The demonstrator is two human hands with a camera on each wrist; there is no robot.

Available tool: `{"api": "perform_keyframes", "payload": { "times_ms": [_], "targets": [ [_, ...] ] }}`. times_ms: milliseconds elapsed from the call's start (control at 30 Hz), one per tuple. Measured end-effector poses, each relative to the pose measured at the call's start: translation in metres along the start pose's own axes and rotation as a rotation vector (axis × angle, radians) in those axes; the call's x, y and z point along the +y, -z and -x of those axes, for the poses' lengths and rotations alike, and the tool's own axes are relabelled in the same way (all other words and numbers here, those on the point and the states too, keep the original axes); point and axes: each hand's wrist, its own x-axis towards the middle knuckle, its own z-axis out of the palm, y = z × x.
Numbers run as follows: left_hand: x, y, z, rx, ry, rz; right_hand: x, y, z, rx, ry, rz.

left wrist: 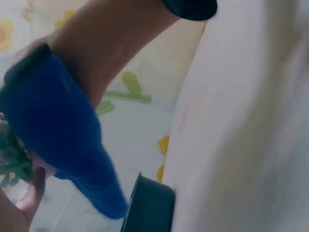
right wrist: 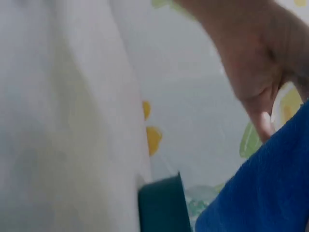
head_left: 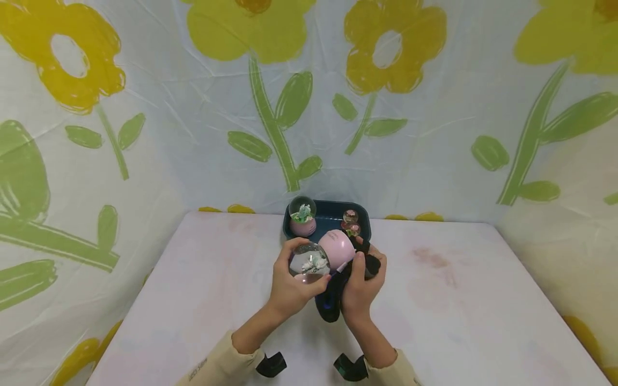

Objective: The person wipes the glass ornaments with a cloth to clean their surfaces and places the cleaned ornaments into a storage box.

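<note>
In the head view my left hand (head_left: 289, 284) grips a snow globe (head_left: 336, 250) by its clear glass ball, with thumb and fingers around opposite sides. The globe lies tilted sideways, its pink rounded base toward the right, and white figures show inside the glass. My right hand (head_left: 362, 289) holds a bunched cloth (head_left: 330, 300) beside the pink base. That cloth looks nearly black from above, but the left wrist view shows it as a blue cloth (left wrist: 58, 116) hanging down. Part of the base is hidden by the cloth and fingers.
Behind the hands stands a dark teal tray (head_left: 333, 208) on the white table (head_left: 217, 279). It holds another snow globe (head_left: 302, 217) with a pink base at left and small globe ornaments (head_left: 351, 216) at right. A flower-printed sheet (head_left: 203, 134) hangs around the table.
</note>
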Motion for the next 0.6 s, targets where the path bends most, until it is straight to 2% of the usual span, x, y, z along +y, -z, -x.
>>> {"api": "perform_keyframes", "payload": {
  "times_ms": [33,167,267,367,433,467,533,600],
  "targets": [
    [0.007,0.0,-0.001,-0.012,0.016,-0.007,-0.001,-0.001,0.0,-0.018,0.087,0.025],
    [0.016,0.004,-0.002,-0.05,0.093,-0.063,-0.012,-0.006,-0.003,-0.091,0.436,0.123],
    [0.008,0.009,-0.002,-0.087,0.11,-0.125,-0.021,-0.01,-0.01,-0.136,0.638,0.184],
    [0.003,0.014,-0.005,-0.139,0.111,-0.165,-0.015,-0.007,-0.02,-0.213,0.808,0.26],
    [0.001,0.02,-0.007,-0.183,0.111,-0.183,-0.01,-0.002,-0.026,-0.331,0.86,0.333],
    [0.001,0.023,-0.008,-0.208,0.115,-0.182,-0.008,0.001,-0.028,-0.405,0.856,0.366],
    [0.001,0.029,-0.01,-0.269,0.113,-0.184,-0.007,0.006,-0.032,-0.572,0.778,0.418],
    [-0.003,0.034,-0.011,-0.331,0.088,-0.197,-0.01,0.011,-0.036,-0.717,0.629,0.446]
  ]
}}
